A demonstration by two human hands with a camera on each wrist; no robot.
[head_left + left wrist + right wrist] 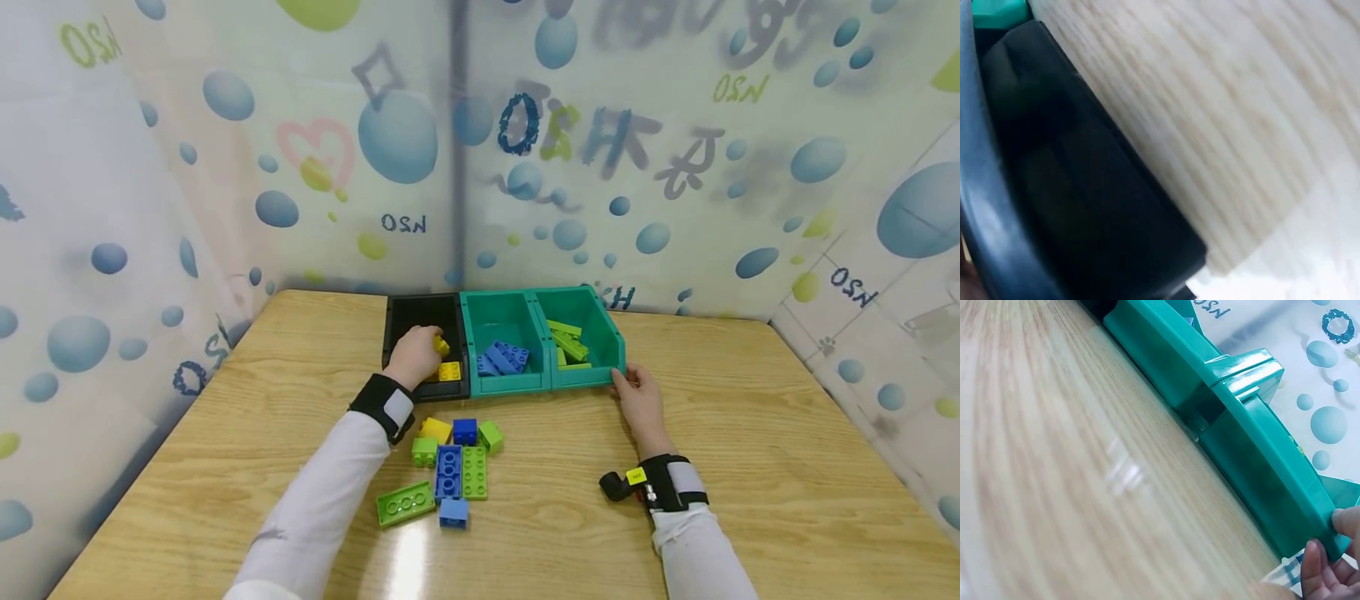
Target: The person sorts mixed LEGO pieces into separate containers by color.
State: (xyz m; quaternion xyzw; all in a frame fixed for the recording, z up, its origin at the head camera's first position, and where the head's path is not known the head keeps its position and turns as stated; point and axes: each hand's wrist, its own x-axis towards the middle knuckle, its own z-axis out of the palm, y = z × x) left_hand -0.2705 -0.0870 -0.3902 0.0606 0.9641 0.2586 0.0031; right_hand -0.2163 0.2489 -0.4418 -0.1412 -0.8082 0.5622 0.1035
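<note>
In the head view my left hand (417,357) reaches into the black bin (389,329) and pinches a yellow toy brick (441,345). Below it in that bin lies another yellow brick (450,372). My right hand (642,406) grips the front right corner of the right-hand green bin (581,377), thumb on the rim; the right wrist view shows these fingers on the bin's corner (1332,540). Light green bricks (570,343) lie in that bin. Blue bricks (504,358) lie in the middle green bin (517,383). The left wrist view shows mostly the black bin's outside (1104,187).
Loose bricks lie on the wooden table (555,467) before the bins: a yellow brick (436,430), a dark blue brick (465,432), a long blue brick (448,472), a smaller blue brick (453,513) and several green bricks (474,472). A patterned curtain (480,167) hangs behind.
</note>
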